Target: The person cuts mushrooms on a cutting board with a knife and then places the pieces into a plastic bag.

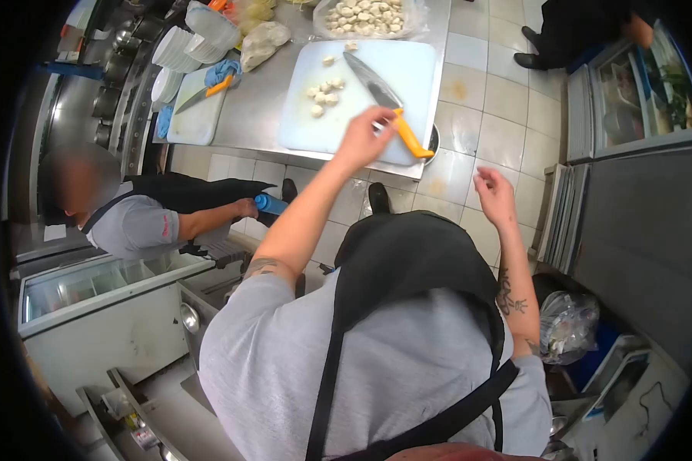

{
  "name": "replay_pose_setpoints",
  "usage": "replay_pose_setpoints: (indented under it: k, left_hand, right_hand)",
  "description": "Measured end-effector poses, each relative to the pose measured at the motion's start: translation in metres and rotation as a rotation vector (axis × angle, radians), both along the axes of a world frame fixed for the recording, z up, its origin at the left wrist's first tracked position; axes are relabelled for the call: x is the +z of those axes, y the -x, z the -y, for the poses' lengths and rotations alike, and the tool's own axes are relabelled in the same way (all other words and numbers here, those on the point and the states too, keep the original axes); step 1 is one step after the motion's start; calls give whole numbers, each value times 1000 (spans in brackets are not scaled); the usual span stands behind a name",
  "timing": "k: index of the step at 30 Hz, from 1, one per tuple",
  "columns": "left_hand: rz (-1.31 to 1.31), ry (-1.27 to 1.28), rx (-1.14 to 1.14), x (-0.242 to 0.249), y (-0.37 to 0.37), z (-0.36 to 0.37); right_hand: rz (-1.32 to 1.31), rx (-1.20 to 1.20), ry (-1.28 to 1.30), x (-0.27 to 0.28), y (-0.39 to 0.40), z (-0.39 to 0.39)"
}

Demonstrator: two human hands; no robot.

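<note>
My left hand (367,137) is over the near part of a white cutting board (304,127), fingers loosely bent and slightly apart. Its fingertips overlap the front of the yellow handle of a large chef's knife (373,81) without wrapping round it. The knife lies slanted across the board, blade pointing away, handle reaching past the near right edge. Several small pale pieces, which look like mushrooms (325,96), are scattered left of the blade. My right hand (497,196) hangs in the air right of the table, above the tiled floor, with nothing in it and its fingers loosely curled apart.
A bag of pale pieces (369,17) sits behind the board. To the left, another board (194,123) bears a yellow-handled knife (201,95) and blue cloth. A person holding a blue bottle (269,203) stands left; another person stands by the glass-fronted fridge (644,96) at right.
</note>
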State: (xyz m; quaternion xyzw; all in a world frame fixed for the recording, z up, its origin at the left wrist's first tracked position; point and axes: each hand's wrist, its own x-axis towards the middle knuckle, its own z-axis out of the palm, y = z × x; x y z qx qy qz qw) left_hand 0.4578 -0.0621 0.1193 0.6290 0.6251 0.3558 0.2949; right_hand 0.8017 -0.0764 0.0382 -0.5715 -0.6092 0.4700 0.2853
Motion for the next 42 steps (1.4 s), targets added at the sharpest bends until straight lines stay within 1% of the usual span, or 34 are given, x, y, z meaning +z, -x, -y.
replay_pose_setpoints:
  k: [2, 3, 4, 5, 6, 9, 10, 12, 15, 16, 18, 19, 20, 22, 25, 27, 28, 29, 31, 34, 37, 40, 42]
  left_hand:
    - [-12, -80, 157, 2, 58, -25]
    - [-6, -111, 225, 2, 86, -42]
    - [-45, -119, 262, 4, 110, -57]
    - [-53, -183, 262, 4, 131, -73]
    - [-78, -186, 257, 4, 146, -89]
    - [-169, -171, 124, -3, 175, -141]
    - [-208, -189, 64, -11, 180, -159]
    - [-289, -228, -59, -26, 183, -192]
    - [-487, -52, -206, -45, 183, -229]
    - [-501, -3, -233, -46, 181, -236]
    - [-529, 96, -283, -45, 173, -247]
    - [-499, 56, -277, -53, 169, -252]
    - [-472, 19, -267, -64, 167, -256]
    - [-440, -20, -254, -72, 165, -253]
    - [-382, -54, -264, -78, 151, -238]
    - [-305, -111, -292, -81, 138, -219]
    - [-240, -128, -298, -71, 128, -199]
    - [-175, -144, -307, -60, 118, -172]
    - [-131, -107, -321, -49, 102, -126]
    - [-84, -135, -305, -72, 94, -93]
    - [61, -278, -234, -83, 92, -78]
    - [68, -254, -227, -89, 93, -75]
    - [68, -240, -233, -89, 94, -77]
  right_hand:
    - [-1, 44, -128, 43, 52, -21]
    - [2, 64, -186, 55, 78, -29]
    - [71, 90, -229, 62, 104, -38]
    - [141, 116, -268, 66, 130, -46]
    - [213, 144, -303, 67, 154, -52]
    - [533, 121, -411, 58, 216, -62]
    - [615, 149, -304, 54, 229, -65]
    - [649, 82, -254, 44, 241, -63]
    - [652, 13, -191, 34, 235, -50]
    - [646, -4, -171, 34, 226, -41]
    - [450, -49, -142, 37, 203, -14]
    - [349, -64, -129, 42, 193, -1]
    - [313, -122, -63, 45, 185, 11]
    - [227, -232, 63, 53, 179, 26]
    - [191, -306, 154, 40, 172, 26]
    - [206, -300, 119, 37, 175, 18]
    - [211, -300, 103, 36, 178, 14]
    - [217, -264, 65, 40, 184, 10]
    - [235, -201, -9, 59, 195, 3]
    - [348, -75, -23, 76, 202, -3]
    - [507, 85, 22, 87, 203, -9]
    - [531, 139, -77, 89, 196, -7]
    - [538, 177, -74, 99, 195, -5]
